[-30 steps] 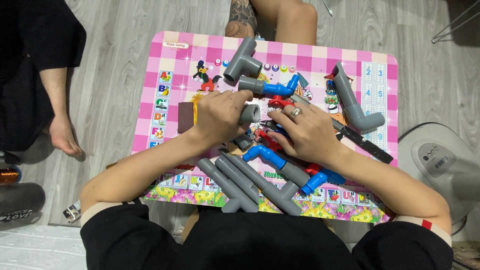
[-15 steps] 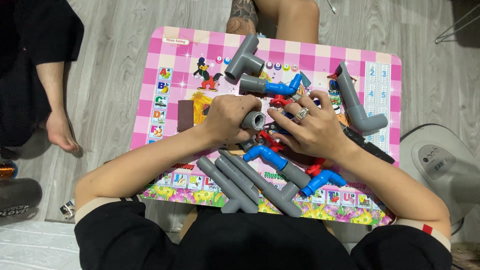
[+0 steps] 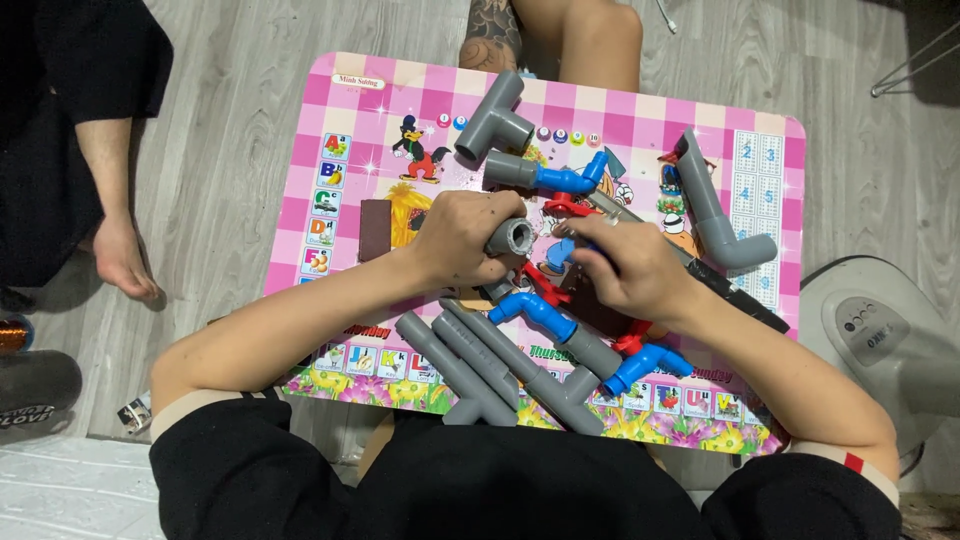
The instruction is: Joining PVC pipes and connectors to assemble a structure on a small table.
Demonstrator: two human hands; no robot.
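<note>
My left hand [image 3: 462,236] is closed around a short grey pipe piece [image 3: 511,237], its open end facing up. My right hand [image 3: 622,266] sits just right of it, fingers curled over a blue fitting [image 3: 560,252] and red valve handle [image 3: 543,285] at the middle of the pink checked table [image 3: 330,90]. Below my hands lie a blue elbow on a grey pipe [image 3: 545,315], another blue elbow [image 3: 645,364], and several long grey pipes [image 3: 470,365] near the table's front edge.
A grey tee fitting [image 3: 492,122] and a grey pipe with a blue elbow [image 3: 545,175] lie at the back. A grey bent pipe [image 3: 715,215] lies at the right. Another person's legs [image 3: 570,30] are beyond the table, a foot [image 3: 120,255] at left, a white appliance [image 3: 880,335] at right.
My left hand has turned the grey pipe piece so its open end shows. My right hand has drawn its fingers in over the blue and red parts.
</note>
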